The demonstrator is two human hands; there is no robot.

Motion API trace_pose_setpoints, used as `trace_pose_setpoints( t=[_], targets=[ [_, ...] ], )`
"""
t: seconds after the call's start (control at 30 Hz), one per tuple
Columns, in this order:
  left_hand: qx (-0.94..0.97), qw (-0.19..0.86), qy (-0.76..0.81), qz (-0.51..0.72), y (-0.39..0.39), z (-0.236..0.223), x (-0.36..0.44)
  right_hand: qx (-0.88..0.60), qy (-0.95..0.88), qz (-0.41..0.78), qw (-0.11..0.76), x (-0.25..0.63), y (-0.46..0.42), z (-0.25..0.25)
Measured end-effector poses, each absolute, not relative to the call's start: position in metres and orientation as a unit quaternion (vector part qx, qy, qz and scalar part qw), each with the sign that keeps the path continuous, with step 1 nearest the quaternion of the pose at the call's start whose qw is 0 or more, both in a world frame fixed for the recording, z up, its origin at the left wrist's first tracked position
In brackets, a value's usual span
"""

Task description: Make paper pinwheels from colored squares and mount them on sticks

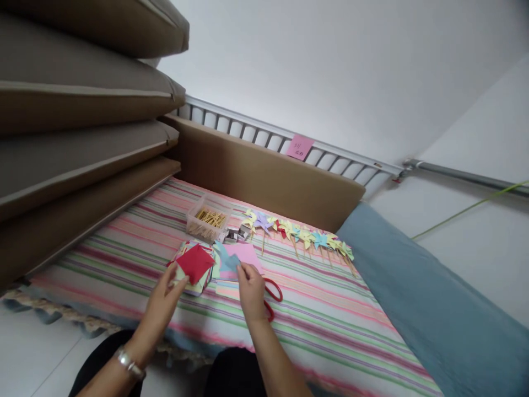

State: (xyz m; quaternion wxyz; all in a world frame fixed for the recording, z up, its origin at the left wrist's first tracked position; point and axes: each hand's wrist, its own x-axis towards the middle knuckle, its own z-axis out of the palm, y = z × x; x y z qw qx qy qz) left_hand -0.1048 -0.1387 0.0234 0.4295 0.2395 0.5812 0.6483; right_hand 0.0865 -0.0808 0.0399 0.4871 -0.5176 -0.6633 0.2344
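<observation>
My right hand [251, 289] pinches a piece of blue paper [230, 261] that looks cut or folded. Beneath it lies a pink sheet [243, 255]. My left hand [164, 289] rests at the near-left edge of a stack of coloured paper squares [202, 284], thumb and fingers apart. On top of that stack lies a red paper square [195, 263], touched or nearly touched by the left fingertips. Red-handled scissors [273, 290] lie just right of my right hand, their blades hidden. Pale paper strips or sheets [227, 289] sit between the hands.
A clear plastic box [194, 226] of small sticks stands behind the stack, with small metallic-looking packs [235, 235] beside it. Several paper pinwheels [306, 238] on sticks lie in a row farther right. Stacked cushions [86, 149] rise at left; a brown board [264, 171] borders the back.
</observation>
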Motion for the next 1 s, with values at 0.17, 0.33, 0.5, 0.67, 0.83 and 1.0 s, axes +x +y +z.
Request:
trace_pose_setpoints(
  t=[0.17,0.33,0.5,0.67,0.83,1.0],
  targets=[
    [0.145,0.68,0.354,0.626,-0.174,0.044,-0.071,-0.425,-0.805,0.097,0.402,0.064,-0.124,0.035],
    [0.072,0.651,0.383,0.652,-0.171,0.039,-0.066,-0.374,-0.86,0.041,0.345,0.054,-0.154,0.022],
    [0.049,0.598,0.445,0.665,-0.174,0.034,-0.077,-0.371,-0.876,0.053,0.305,0.089,-0.144,0.015],
    [0.061,0.613,0.441,0.653,-0.184,0.048,-0.094,-0.614,-0.763,-0.004,0.203,0.165,-0.1,-0.011],
    [0.085,0.639,0.426,0.635,-0.195,0.067,-0.103,-0.642,-0.752,-0.007,0.146,0.198,-0.087,-0.037],
    [0.097,0.648,0.428,0.622,-0.203,0.081,-0.107,-0.614,-0.781,0.003,0.118,0.198,-0.08,-0.033]
  ],
)
